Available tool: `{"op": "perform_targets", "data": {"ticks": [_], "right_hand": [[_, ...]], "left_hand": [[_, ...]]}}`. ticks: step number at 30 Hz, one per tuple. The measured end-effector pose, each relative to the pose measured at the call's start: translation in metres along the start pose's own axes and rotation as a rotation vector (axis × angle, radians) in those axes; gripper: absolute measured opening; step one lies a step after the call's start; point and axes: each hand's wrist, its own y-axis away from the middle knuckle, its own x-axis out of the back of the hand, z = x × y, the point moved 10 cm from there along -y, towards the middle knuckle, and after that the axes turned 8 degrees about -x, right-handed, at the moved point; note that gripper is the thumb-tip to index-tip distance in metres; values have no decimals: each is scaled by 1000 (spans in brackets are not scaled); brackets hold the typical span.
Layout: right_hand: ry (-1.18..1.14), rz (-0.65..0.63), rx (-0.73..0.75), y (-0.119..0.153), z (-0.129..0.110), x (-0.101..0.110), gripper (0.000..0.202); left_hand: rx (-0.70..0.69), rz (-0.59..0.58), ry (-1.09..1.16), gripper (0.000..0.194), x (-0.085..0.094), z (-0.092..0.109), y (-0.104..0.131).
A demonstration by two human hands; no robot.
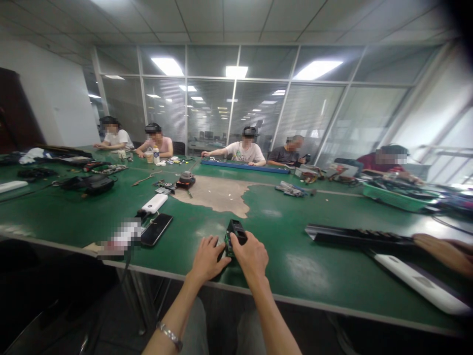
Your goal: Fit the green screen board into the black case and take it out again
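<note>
At the near edge of the green table, my right hand is closed around a small black device with a green circuit board. Two square openings show on the device's black top face. My left hand rests beside it with fingers spread, its fingertips close to the device's left side. Whether the left fingers touch it I cannot tell. My right hand hides part of the device's lower right side.
Left of me lie a black phone and a white power bank. Another person's hand reaches in at right by a long black channel and a white bar-shaped device. Several co-workers sit opposite, near a green basket.
</note>
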Motion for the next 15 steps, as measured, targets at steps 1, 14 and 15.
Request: {"op": "perform_targets", "data": {"ticks": [1,14,15], "right_hand": [[18,1,13,2,-3,-1,51],[123,-10,60,23,-1,-20,52],[124,-15,59,24,0,-22,54]], "left_hand": [[-2,1,2,50,0,0,0],[-1,-36,1,56,-4,-1,-1],[1,-40,-2,57,-5,-1,-2]]}}
